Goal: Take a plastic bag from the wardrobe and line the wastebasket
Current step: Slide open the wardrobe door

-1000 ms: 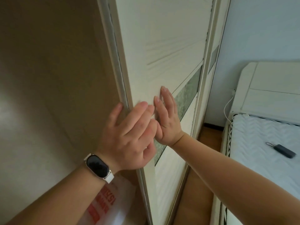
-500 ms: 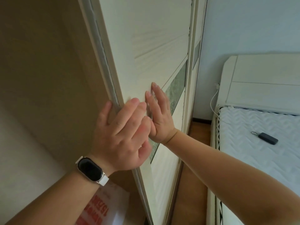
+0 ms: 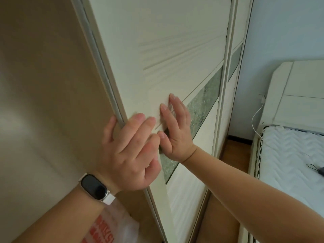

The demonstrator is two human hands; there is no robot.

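Note:
The wardrobe's white sliding door (image 3: 157,50) stands partly open, showing the beige interior (image 3: 52,85) on the left. My left hand (image 3: 133,151), with a watch on its wrist, grips the door's left edge, thumb behind it and fingers on the front. Just to its right, my right hand (image 3: 177,130) lies flat on the door face with the fingers spread. A white plastic bag (image 3: 114,227) with red print lies low inside the wardrobe, partly hidden under my left forearm. No wastebasket is in view.
A second door panel (image 3: 235,58) stands to the right of the first. A bed (image 3: 289,163) with a white quilted cover and a white headboard (image 3: 298,93) fills the right side. A narrow strip of wooden floor (image 3: 235,149) runs between wardrobe and bed.
Both hands stay pressed on the door in the same grip. The view swung a little left, then back right. I cannot tell how far the door itself slid.

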